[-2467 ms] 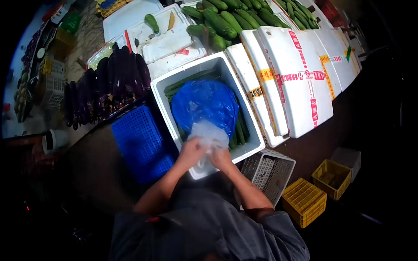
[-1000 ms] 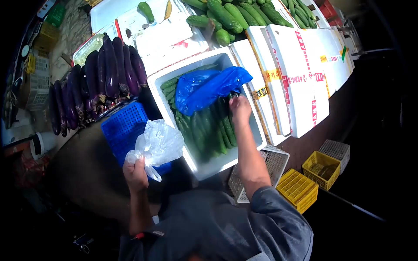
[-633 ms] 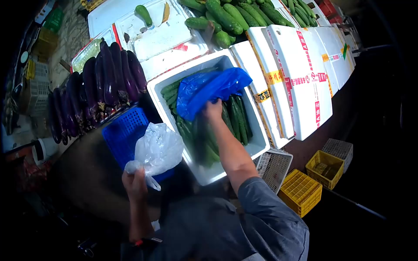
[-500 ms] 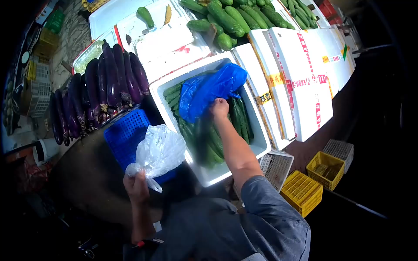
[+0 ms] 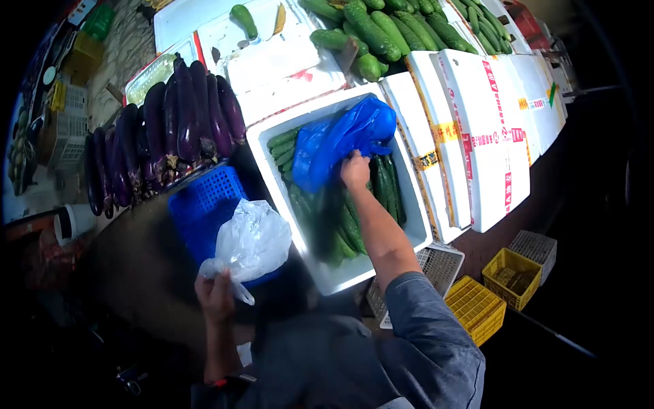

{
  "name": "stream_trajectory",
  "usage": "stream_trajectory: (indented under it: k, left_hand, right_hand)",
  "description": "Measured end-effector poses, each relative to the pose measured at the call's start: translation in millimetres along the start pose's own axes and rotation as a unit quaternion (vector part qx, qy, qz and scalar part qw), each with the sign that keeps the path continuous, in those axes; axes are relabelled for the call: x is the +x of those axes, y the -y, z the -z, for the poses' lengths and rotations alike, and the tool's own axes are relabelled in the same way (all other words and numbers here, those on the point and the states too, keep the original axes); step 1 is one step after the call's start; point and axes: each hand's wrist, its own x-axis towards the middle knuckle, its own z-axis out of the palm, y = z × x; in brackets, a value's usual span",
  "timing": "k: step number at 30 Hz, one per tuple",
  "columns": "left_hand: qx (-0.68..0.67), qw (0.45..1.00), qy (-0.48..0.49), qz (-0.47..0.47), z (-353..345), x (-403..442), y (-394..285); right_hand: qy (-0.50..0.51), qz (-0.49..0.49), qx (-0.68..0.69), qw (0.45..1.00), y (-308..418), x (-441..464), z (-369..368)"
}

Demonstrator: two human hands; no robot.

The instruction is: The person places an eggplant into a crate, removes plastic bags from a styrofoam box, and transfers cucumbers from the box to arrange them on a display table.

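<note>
Presently pinching crumpled blue plastic film [image 5: 323, 150] over slender green cucumbers [image 5: 390, 189] in near-closed right hand [image 5: 355, 172], clasping translucent plastic bag [image 5: 255, 238] in closed left hand [image 5: 215, 294], probably needing firm grip for any shift.

cucumbers [image 5: 351, 228] open from above beside the right forearm [image 5: 379, 228], blue bag [image 5: 340, 140] blocking farther in, box walls [image 5: 417, 204] around

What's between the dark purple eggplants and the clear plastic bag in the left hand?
In the head view, a blue plastic basket lies between the eggplants and the clear plastic bag.
</note>
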Motion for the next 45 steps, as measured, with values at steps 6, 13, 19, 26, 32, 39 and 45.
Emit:
stream_trajectory:
  k: [6,13,19,26,32,39,45]
  left_hand:
    - [0.043,0.999,-0.012,0.025,14.9,-1.9,1.4]
    - [0.012,1.0,-0.023,0.002,16.1,4.2,13.9]
    - [-0.002,0.999,-0.035,-0.001,7.9,8.4,-5.4]
    - [-0.01,1.0,-0.02,0.001,-4.3,20.1,-25.3]
    - [-0.02,1.0,-0.009,-0.003,4.4,28.5,-20.3]
    - [-0.06,0.998,0.003,-0.01,6.0,34.1,-15.2]
    - [0.006,1.0,-0.018,-0.011,-2.4,19.6,-19.3]
  right_hand:
    - [-0.172,0.177,0.104,0.963,-8.1,17.0,-1.3]
    - [-0.07,0.075,0.395,0.913,35.2,16.9,79.1]
    - [-0.024,0.064,0.496,0.866,40.0,4.1,151.5]
    - [0.015,0.055,0.635,0.77,60.9,-42.7,238.7]
    - [0.024,0.056,0.678,0.733,69.7,-70.3,288.1]
    - [0.022,0.085,0.661,0.745,50.3,-113.4,341.1]
    - [-0.024,0.072,0.641,0.764,38.9,-146.6,376.9]
